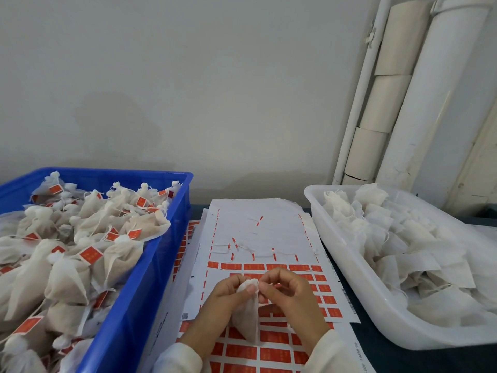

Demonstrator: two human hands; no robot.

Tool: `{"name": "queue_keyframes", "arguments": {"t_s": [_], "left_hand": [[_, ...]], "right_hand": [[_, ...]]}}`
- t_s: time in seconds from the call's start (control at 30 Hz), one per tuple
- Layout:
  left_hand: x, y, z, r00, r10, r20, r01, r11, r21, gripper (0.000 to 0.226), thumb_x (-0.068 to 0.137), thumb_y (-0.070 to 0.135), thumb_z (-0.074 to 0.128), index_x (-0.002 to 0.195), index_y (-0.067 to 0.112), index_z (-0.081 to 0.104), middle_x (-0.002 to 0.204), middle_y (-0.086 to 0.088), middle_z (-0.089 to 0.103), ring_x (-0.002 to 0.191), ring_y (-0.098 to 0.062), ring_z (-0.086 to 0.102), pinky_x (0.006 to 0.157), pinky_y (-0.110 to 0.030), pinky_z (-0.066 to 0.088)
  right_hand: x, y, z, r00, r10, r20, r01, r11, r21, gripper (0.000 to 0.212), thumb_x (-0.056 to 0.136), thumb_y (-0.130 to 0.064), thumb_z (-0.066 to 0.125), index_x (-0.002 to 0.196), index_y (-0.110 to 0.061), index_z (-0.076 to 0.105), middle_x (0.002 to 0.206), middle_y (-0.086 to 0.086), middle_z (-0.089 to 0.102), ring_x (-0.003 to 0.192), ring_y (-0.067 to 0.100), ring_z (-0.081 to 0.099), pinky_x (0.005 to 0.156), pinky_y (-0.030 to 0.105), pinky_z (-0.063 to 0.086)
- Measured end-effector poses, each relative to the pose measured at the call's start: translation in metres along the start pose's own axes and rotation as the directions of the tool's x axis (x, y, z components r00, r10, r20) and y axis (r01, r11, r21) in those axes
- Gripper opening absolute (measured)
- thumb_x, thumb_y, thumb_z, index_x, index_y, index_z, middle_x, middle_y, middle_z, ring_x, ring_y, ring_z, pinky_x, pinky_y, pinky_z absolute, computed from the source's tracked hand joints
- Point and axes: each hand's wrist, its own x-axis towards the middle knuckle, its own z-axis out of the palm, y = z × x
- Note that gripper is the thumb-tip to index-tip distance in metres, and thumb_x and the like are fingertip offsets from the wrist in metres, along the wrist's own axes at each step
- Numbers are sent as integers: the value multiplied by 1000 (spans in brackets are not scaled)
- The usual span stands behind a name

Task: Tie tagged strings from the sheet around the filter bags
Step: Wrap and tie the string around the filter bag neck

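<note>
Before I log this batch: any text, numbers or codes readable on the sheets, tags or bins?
Tag sheet, right margin: digits, roughly "600 1445", too blurred to confirm.
Sheet's left margin: a small square code, unreadable.
Red tags in the blue crate: pale marks, too small to read.
White bin: no text visible.
</note>
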Motion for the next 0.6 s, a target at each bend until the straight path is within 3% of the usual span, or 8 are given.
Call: {"name": "queue_keyframes", "arguments": {"t_s": [0.2, 0.33, 0.6], "left_hand": [[-3, 3, -1, 999, -18, 31, 21, 994, -104, 13, 88, 16, 56, 98, 14, 64, 99, -6, 67, 98, -25, 60, 80, -34, 53], [-4, 2, -5, 996, -34, 85, 47, 988, -148, 19, 86, 18, 59, 103, 12, 66, 105, -7, 68, 104, -27, 59, 87, -39, 52], [-3, -1, -8, 990, -23, 142, 45, 987, -153, 31, 71, 32, 65, 98, 17, 68, 97, -2, 71, 100, -25, 62, 77, -30, 55]], "right_hand": [[1, -1, -3, 964, 235, 127, -261, 929, 263, 14, 85, -12, 61, 72, -17, 64, 82, 4, 68, 78, 18, 65, 72, 32, 54], [3, -3, -4, 929, 275, 248, -357, 842, 403, 7, 76, -15, 64, 70, -15, 61, 81, 5, 66, 75, 19, 63, 65, 31, 52], [4, -6, -7, 911, 269, 312, -381, 837, 393, 13, 78, -14, 65, 66, -16, 63, 74, 3, 64, 71, 15, 60, 65, 29, 50]]}}
